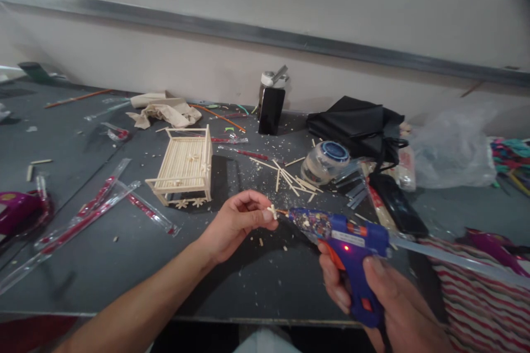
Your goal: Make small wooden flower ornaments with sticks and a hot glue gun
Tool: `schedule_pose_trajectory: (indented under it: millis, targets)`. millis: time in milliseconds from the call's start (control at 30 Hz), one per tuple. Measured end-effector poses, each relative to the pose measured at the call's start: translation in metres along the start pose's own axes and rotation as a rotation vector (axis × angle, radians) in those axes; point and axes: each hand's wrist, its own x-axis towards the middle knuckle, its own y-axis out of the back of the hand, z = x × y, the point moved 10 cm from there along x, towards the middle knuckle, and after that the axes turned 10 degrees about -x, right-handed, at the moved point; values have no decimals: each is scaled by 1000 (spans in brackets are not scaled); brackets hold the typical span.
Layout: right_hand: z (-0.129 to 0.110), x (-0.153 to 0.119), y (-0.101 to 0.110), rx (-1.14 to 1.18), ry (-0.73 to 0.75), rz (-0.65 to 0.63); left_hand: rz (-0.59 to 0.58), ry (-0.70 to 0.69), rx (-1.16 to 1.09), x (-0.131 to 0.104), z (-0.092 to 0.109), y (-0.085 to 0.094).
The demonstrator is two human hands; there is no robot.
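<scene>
My left hand (244, 220) pinches a small pale wooden flower piece (272, 211) made of short sticks. Wrapped round the handle of a blue hot glue gun (351, 248) is my right hand (385, 287), its red light lit and a clear glue stick (447, 256) sticking out behind. The gun's nozzle (285, 212) points left at the flower piece, touching it or very close. To the left stands a little bed-like frame (186, 160) of pale sticks, with similar flower pieces on its near side.
Loose pale sticks (290, 176) lie beyond the glue gun, near a clear jar with a blue lid (323, 161). A phone (271, 110) leans upright at the back. Plastic-wrapped red strips (91, 209) lie left, a striped cloth (476, 298) right, and a black bag (351, 124) behind.
</scene>
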Motion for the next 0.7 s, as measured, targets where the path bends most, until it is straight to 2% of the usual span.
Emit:
schedule_pose_trajectory:
  millis: [100, 300, 533, 700]
  targets:
    - [0, 0, 0, 25, -12, 18, -6, -3, 3, 0, 0, 0]
    - [3, 2, 1, 8, 1, -31, -10, -6, 8, 1, 0, -1]
    - [0, -5, 0, 66, -33, 59, -1, -11, 5, 1, 0, 1]
    - [-1, -7, -3, 85, -65, 71, 1, -8, 0, 0, 0, 1]
